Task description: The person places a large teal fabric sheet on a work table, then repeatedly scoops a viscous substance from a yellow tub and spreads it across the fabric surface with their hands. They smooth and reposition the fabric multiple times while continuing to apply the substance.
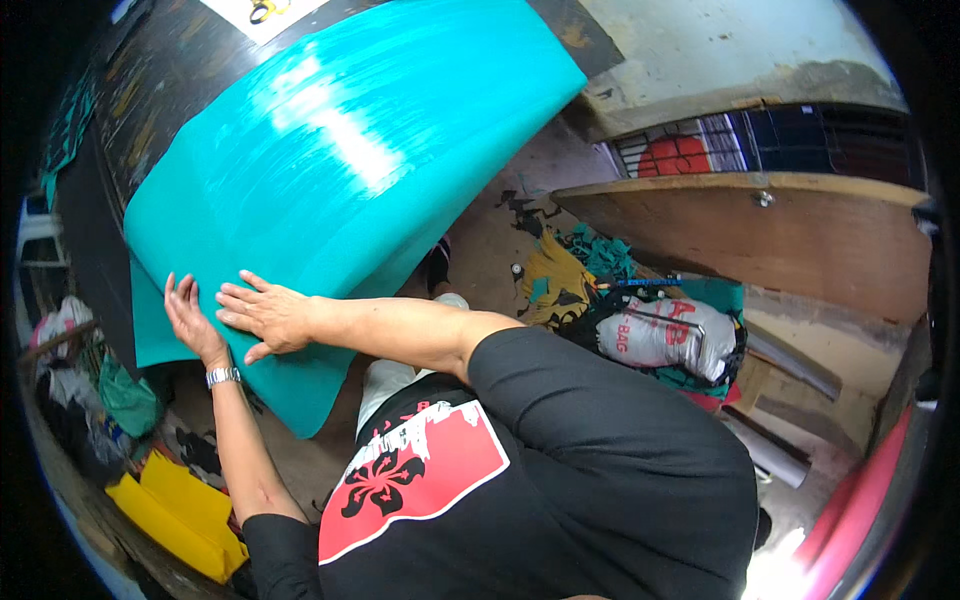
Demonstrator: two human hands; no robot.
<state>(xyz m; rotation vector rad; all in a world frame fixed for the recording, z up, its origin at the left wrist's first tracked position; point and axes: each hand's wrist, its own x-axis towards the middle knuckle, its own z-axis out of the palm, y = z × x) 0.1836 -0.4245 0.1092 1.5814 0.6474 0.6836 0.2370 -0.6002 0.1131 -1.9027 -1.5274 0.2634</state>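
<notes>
A large teal sheet (pixel 300 190), smooth and flexible, lies over a dark work table (pixel 160 110). Its upper face has a glossy sheen with streaks across it, and its near corner hangs down past the table edge toward me. My right hand (pixel 268 315) rests flat on the sheet near that fold, fingers spread. Close beside it, at the sheet's left edge, my left hand (pixel 194 322) has its fingers stretched out; a metal-banded watch (pixel 223 376) is on that wrist. Neither hand grips anything visible.
Yellow folded material (pixel 175 515) and bagged items (pixel 125 395) lie at lower left. Scraps of teal and mustard material (pixel 560 275) cover the floor to the right, beside a stuffed white bag (pixel 650 335). A wooden board (pixel 750 225) stands behind them.
</notes>
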